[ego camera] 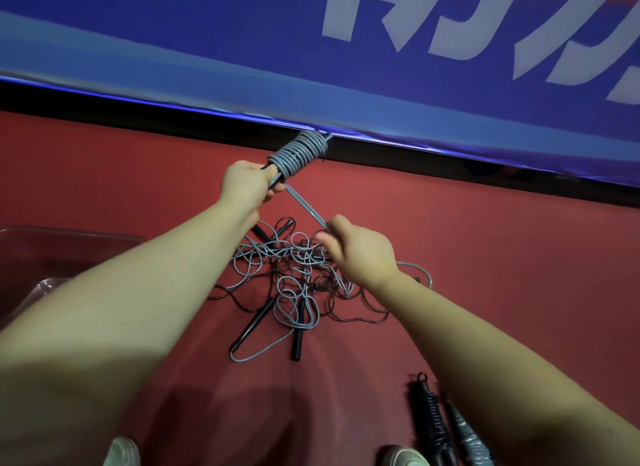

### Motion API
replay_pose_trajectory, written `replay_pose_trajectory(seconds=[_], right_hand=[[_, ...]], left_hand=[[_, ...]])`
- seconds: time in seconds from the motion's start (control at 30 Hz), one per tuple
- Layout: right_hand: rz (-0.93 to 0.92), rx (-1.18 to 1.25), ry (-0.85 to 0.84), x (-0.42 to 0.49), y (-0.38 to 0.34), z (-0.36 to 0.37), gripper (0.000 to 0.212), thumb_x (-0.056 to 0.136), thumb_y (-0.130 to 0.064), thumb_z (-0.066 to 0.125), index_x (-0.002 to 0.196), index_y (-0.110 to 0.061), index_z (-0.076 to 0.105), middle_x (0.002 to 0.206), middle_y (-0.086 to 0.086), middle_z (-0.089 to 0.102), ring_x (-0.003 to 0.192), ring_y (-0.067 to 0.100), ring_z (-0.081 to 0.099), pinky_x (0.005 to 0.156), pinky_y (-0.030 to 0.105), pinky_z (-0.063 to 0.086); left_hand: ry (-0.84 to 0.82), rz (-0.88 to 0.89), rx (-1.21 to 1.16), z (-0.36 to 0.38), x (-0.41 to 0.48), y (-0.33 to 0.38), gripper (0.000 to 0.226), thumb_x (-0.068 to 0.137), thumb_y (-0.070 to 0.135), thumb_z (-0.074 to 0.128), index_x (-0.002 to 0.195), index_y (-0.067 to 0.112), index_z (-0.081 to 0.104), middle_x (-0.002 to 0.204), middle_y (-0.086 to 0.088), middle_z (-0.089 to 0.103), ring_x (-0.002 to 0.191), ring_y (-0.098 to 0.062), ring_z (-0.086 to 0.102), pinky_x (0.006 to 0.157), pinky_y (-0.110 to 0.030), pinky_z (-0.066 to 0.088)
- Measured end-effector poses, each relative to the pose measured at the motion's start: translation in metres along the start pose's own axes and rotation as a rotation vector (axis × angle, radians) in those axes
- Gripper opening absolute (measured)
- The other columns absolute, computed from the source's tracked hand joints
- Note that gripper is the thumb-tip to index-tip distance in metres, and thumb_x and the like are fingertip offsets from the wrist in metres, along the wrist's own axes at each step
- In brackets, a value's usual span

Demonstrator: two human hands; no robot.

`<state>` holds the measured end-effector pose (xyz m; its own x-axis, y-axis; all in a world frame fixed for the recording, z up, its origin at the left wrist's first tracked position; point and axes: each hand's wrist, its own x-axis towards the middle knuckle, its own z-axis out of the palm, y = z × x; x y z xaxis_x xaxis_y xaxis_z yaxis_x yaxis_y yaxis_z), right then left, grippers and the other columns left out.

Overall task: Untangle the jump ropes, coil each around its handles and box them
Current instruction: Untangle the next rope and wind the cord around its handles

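The grey rope (299,153) is partly coiled round its black handles, held up above the floor (491,257). The left hand (244,185) grips the handles' lower end, fingers clenched round them. A taut strand (304,205) runs from the coil down to the right hand (360,254), whose fingers pinch it. Below the hands a tangle (298,275) of grey and dark ropes with black handles lies on the floor. A clear box (69,238) sits to the left. Two wound ropes, one black (431,420) and one grey (467,438), lie side by side at lower right. A blue banner (207,49) runs behind.
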<state>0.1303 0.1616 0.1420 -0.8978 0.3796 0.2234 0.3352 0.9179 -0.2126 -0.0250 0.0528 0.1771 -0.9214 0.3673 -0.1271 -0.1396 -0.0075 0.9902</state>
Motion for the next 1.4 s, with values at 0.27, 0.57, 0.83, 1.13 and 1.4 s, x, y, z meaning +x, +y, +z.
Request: replay_pose_trajectory(seconds=[0.27, 0.57, 0.83, 1.13, 1.4], right_hand=[[-0.548, -0.23, 0.337, 0.008, -0.021, -0.05, 0.016, 0.083, -0.027, 0.069, 0.078, -0.012, 0.069, 0.062, 0.005, 0.062, 0.052, 0.027, 0.058, 0.045, 0.022, 0.032], [-0.021, 0.161, 0.072, 0.033, -0.002, -0.066, 0.024, 0.096, -0.039, 0.047, 0.088, -0.022, 0.063, 0.083, -0.007, 0.066, 0.084, 0.02, 0.064, 0.067, 0.03, 0.045], [0.208, 0.479, 0.09, 0.027, 0.006, -0.038, 0.039, 0.098, -0.034, 0.045, 0.061, -0.022, 0.046, 0.059, -0.007, 0.049, 0.056, 0.002, 0.044, 0.049, 0.017, 0.032], [0.424, 0.616, 0.427, 0.043, -0.008, -0.037, 0.028, 0.098, -0.037, 0.041, 0.081, -0.022, 0.059, 0.067, -0.011, 0.053, 0.066, 0.008, 0.05, 0.051, 0.018, 0.03], [0.329, 1.175, 0.312, 0.041, -0.026, -0.052, 0.031, 0.099, -0.024, 0.044, 0.069, -0.017, 0.051, 0.061, -0.005, 0.063, 0.058, 0.01, 0.062, 0.058, 0.026, 0.053]], left_hand=[[-0.077, 0.228, 0.477, -0.008, -0.011, -0.008, 0.021, 0.08, 0.012, 0.069, 0.065, 0.02, 0.058, 0.065, 0.001, 0.062, 0.063, -0.013, 0.054, 0.065, -0.027, 0.04], [-0.47, 0.475, 0.685, -0.003, -0.038, 0.006, 0.02, 0.082, 0.009, 0.067, 0.079, 0.027, 0.06, 0.071, 0.009, 0.06, 0.057, 0.006, 0.052, 0.054, -0.007, 0.039], [-0.497, 0.378, 0.535, 0.01, -0.043, 0.008, 0.015, 0.095, 0.008, 0.049, 0.11, 0.011, 0.054, 0.082, -0.004, 0.059, 0.064, -0.008, 0.054, 0.065, -0.022, 0.046], [-0.406, 0.094, 0.184, 0.04, -0.056, 0.003, 0.038, 0.089, 0.009, 0.063, 0.114, 0.017, 0.036, 0.09, -0.001, 0.059, 0.077, -0.014, 0.061, 0.059, -0.024, 0.049], [-0.381, -0.029, -0.234, 0.014, -0.038, 0.019, 0.026, 0.09, 0.003, 0.058, 0.11, 0.019, 0.056, 0.072, 0.0, 0.069, 0.059, -0.009, 0.065, 0.056, -0.022, 0.054]])
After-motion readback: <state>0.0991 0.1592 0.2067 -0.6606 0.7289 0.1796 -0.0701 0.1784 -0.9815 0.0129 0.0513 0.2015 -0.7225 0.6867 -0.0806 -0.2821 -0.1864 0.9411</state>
